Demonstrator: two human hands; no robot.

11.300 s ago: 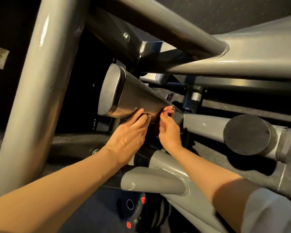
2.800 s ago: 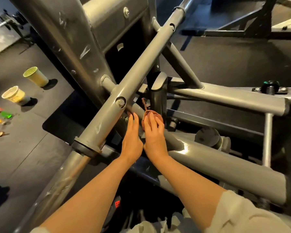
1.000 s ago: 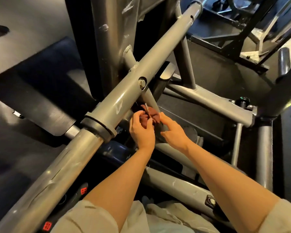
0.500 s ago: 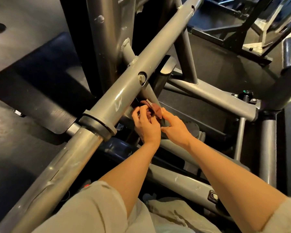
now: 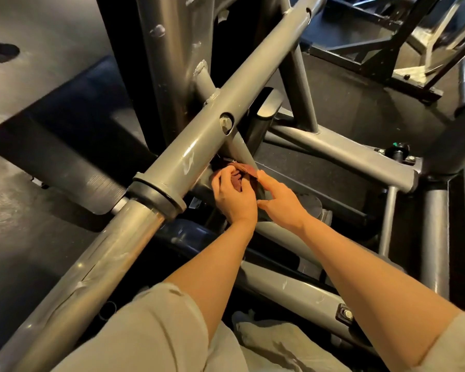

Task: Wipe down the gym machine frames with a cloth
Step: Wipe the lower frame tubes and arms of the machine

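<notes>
A small reddish-brown cloth [image 5: 243, 171] is bunched under the long grey diagonal bar [image 5: 199, 146] of the gym machine, at the joint where several grey tubes meet. My left hand [image 5: 232, 198] grips the bunched cloth with curled fingers. My right hand [image 5: 278, 201] reaches in from the right, and its thumb and forefinger pinch the cloth's right edge. Part of the cloth is hidden behind the fingers and the bar.
A grey cross tube [image 5: 341, 154] runs right to a black knob [image 5: 397, 150]. A wide grey upright [image 5: 169, 63] stands behind the joint. A lower grey tube [image 5: 293, 288] passes under my arms. Dark rubber floor [image 5: 38, 216] lies left; another machine's black frame [image 5: 373, 49] stands far right.
Both hands stay at the joint. My left hand has closed further round the cloth, and my right hand has shifted slightly along its edge. The view has moved a little.
</notes>
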